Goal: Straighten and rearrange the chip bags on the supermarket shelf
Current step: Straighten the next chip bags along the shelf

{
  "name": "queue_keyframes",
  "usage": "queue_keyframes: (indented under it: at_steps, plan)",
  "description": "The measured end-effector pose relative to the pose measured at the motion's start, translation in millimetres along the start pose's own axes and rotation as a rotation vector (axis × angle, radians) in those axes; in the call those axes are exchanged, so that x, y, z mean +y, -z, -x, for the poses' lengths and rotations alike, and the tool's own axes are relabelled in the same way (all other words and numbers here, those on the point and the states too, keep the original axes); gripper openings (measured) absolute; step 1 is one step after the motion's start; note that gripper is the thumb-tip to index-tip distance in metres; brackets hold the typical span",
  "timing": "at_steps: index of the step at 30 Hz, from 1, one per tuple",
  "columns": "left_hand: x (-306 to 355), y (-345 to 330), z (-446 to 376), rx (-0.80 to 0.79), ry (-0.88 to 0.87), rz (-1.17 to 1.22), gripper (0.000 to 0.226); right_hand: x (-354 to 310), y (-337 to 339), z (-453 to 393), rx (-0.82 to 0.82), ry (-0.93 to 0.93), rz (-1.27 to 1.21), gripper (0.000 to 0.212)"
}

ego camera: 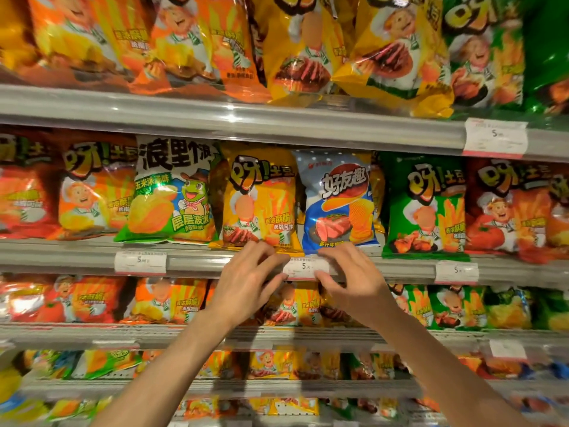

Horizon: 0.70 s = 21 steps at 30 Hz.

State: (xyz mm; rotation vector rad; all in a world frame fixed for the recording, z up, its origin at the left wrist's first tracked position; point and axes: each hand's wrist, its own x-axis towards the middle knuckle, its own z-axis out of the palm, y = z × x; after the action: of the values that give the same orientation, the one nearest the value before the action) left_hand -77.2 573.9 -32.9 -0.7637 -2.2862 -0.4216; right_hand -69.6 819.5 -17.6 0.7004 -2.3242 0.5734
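Note:
On the middle shelf a yellow chip bag [261, 198] stands upright beside a blue-and-white chip bag [338, 201]. My left hand [246, 282] is at the shelf's front rail just under the yellow bag, fingertips at the bag's bottom edge and thumb below the rail. My right hand [354, 278] mirrors it under the blue bag. Between them both hands pinch the white price tag [303, 267] on the rail, each at one end.
A white-and-green bag [172, 189] stands left of the yellow one and a green bag [426, 208] right of the blue one, among orange and red bags. Rows of bags fill the shelves above and below. More price tags [140, 261] sit along the rail [200, 260].

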Motion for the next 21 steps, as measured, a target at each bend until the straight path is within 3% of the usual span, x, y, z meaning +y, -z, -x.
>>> queue_keyframes:
  at_steps: [4, 13, 18, 21]
  plan:
    - [0.1, 0.4, -0.9, 0.014, 0.004, 0.025, 0.031, -24.9, 28.4, -46.2, -0.131, -0.266, -0.226, 0.040]
    - [-0.6, 2.4, -1.6, 0.001, 0.006, 0.059, 0.030, -47.0, 9.8, -143.7, -0.359, -0.401, -0.442, 0.080]
    - [-1.4, 1.2, -1.4, 0.001, 0.019, 0.074, 0.030, -36.6, -5.9, -151.7, -0.304, -0.459, -0.559, 0.104]
    - [-2.0, 0.5, -1.3, 0.000, 0.020, 0.075, 0.030, -45.1, -4.1, -152.3, -0.200, -0.433, -0.565, 0.096]
